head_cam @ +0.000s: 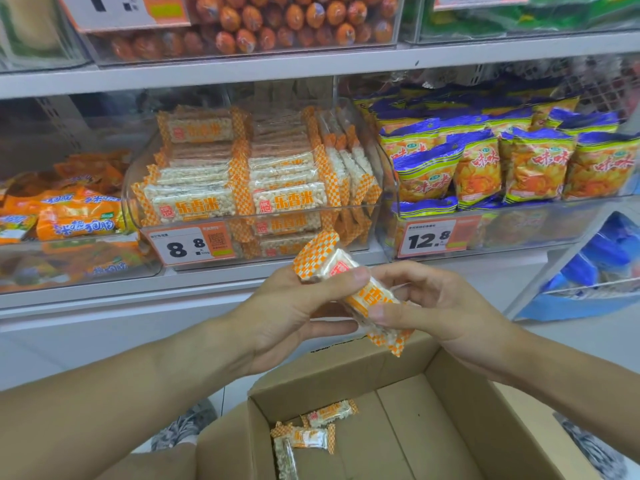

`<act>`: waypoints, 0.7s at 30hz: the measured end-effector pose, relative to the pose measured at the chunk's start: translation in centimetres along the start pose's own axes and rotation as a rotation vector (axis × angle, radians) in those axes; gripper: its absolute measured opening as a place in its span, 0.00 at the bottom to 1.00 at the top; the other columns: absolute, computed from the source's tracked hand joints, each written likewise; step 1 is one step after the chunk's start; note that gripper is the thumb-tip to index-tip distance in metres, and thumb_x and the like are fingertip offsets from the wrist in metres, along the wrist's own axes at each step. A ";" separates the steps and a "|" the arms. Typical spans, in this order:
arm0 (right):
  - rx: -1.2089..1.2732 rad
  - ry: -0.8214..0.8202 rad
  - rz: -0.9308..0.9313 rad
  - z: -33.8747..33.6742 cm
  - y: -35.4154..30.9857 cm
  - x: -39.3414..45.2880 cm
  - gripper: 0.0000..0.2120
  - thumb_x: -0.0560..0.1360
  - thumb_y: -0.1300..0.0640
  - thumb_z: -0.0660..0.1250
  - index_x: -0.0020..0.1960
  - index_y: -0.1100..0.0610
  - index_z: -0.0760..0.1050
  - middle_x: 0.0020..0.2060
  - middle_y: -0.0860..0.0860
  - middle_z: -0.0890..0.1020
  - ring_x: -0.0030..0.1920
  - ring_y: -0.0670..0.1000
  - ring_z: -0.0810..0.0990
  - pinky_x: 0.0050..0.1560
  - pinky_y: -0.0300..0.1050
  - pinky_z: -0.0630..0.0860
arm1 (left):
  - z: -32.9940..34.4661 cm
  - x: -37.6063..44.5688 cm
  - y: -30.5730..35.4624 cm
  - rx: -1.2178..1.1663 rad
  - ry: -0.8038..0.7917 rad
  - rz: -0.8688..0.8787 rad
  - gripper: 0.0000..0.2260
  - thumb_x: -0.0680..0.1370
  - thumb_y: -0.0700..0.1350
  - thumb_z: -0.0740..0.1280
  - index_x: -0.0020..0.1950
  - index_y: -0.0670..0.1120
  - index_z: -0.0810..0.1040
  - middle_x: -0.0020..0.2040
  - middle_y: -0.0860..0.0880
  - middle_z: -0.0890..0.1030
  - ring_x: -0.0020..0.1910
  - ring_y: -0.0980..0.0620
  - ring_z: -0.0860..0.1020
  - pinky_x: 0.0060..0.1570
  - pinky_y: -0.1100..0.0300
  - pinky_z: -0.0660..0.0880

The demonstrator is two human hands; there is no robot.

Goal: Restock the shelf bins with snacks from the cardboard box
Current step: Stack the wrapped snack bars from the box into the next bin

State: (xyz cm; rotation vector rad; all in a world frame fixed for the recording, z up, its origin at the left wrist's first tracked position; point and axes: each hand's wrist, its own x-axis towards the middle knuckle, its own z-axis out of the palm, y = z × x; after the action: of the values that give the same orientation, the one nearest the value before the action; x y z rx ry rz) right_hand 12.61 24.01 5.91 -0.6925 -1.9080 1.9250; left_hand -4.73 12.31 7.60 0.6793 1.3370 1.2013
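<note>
My right hand (pixel 429 299) and left thumb (pixel 332 280) cover the middle of the rice-puff pack (pixel 349 292). At six o'clock the cardboard box (pixel 450 410) runs off the frame, cutting off one pack (pixel 285 459). Small print on the price tag (pixel 192 244) is unreadable.

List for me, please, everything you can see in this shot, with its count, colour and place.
held rice cracker pack: one, white with orange checked ends, between both hands above the box
cardboard box: one, brown, open, bottom centre
loose packs: about three, same design, on the box floor
middle bin: one, clear, stacked with the same packs, tag 8.8
right bin: one, clear, blue and yellow snack bags, tag 12.8
left bin: one, clear, orange packets
upper bin: one, clear, orange sausage-like snacks
left hand: thumb and fingers hold the pack
right hand: pinches its lower half
</note>
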 end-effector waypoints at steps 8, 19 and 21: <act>0.066 -0.077 -0.015 -0.1 -0.4 -0.2 0.26 0.64 0.52 0.80 0.59 0.50 0.77 0.55 0.56 0.84 0.51 0.54 0.84 0.49 0.47 0.80 | 0.5 -0.6 1.1 -0.017 0.024 0.114 0.22 0.74 0.45 0.75 0.62 0.34 0.75 0.58 0.41 0.84 0.60 0.39 0.81 0.61 0.42 0.78; -0.347 0.096 -0.560 4.3 -6.5 6.9 0.21 0.63 0.57 0.83 0.53 0.52 0.81 0.48 0.44 0.84 0.50 0.41 0.80 0.51 0.33 0.74 | -7.0 -4.5 5.1 0.574 0.657 0.626 0.33 0.63 0.65 0.76 0.63 0.54 0.73 0.56 0.57 0.80 0.55 0.62 0.79 0.53 0.62 0.75; -0.436 0.118 -0.611 5.6 -7.7 10.5 0.21 0.63 0.57 0.84 0.53 0.51 0.81 0.49 0.44 0.84 0.52 0.41 0.81 0.55 0.35 0.73 | -9.8 -5.1 5.5 0.730 0.876 0.664 0.29 0.68 0.60 0.77 0.64 0.53 0.72 0.57 0.56 0.76 0.56 0.57 0.77 0.54 0.55 0.75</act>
State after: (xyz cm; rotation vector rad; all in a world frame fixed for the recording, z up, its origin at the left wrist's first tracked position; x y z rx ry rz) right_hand 0.09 25.52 12.39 -0.2631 -2.1548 1.0929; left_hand -14.58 6.85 12.65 1.2561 2.4698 1.6270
